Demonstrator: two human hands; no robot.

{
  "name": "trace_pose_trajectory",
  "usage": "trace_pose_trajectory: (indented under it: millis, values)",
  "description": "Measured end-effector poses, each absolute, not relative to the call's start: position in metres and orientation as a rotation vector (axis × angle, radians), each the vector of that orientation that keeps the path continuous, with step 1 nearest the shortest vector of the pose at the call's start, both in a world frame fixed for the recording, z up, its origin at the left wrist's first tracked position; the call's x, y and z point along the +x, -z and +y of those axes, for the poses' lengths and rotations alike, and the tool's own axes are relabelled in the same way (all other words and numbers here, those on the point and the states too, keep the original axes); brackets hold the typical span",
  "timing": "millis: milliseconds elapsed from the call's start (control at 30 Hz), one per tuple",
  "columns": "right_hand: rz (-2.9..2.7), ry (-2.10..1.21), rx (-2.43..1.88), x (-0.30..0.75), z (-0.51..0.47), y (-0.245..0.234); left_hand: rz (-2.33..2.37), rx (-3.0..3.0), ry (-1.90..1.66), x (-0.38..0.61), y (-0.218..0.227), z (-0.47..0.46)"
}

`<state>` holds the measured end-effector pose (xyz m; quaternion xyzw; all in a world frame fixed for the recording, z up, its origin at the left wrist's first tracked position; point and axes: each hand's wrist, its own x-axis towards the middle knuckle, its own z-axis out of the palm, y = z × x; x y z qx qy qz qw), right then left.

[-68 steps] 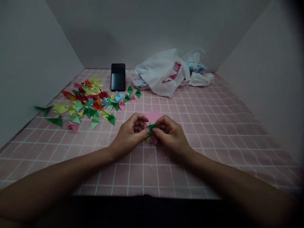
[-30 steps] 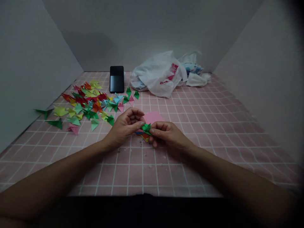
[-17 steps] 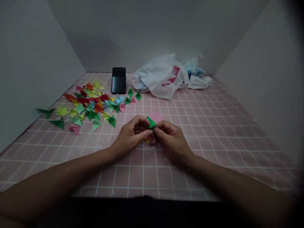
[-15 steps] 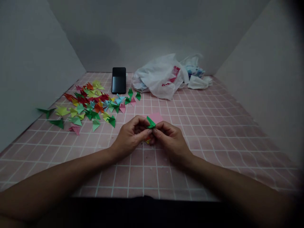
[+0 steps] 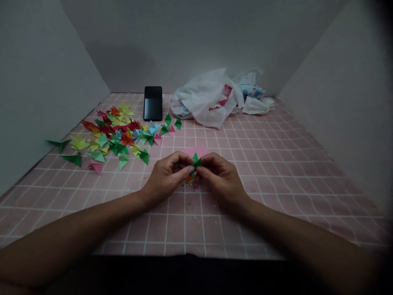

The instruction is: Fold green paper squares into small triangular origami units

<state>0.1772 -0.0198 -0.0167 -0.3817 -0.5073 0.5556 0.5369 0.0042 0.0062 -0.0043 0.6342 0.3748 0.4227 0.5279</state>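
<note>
A small folded green paper piece, pointed at top and bottom, is pinched between my two hands at the middle of the table. My left hand grips its left side between thumb and fingers. From the other side, my right hand pinches it the same way, with the thumbs almost meeting. Behind the fingers lies pink paper, partly hidden. Below the thumbs, a bit of orange and yellow paper shows on the table, mostly covered by my hands.
Many folded paper pieces in several colours lie heaped at the left. A black phone leans upright at the back. Right of it are a white plastic bag and a crumpled packet. White walls enclose the pink checked tablecloth.
The green paper piece has turned between my fingers, its tip now pointing straight up and another point showing below. More of the pink paper is visible. Both hands have barely moved.
</note>
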Motion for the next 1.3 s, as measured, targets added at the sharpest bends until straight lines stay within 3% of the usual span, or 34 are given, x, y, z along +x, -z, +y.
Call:
trace_pose_trajectory:
  millis: [500,967,1167,1300]
  values:
    - [-1.202,-1.270,-0.886,0.175,-0.021,0.017,0.862,1.205,-1.038,0.007,0.000,0.004]
    - [-1.491,-0.957,-0.904,0.179,-0.023,0.021,0.910,1.237,-0.970,0.006,0.000,0.001]
    - [-1.692,-0.546,-0.939,0.182,-0.021,0.012,0.984,1.340,-0.922,0.006,-0.005,-0.001]
    - [-1.690,-0.477,-0.973,0.182,-0.022,0.008,1.018,1.350,-0.883,0.007,-0.007,-0.003]
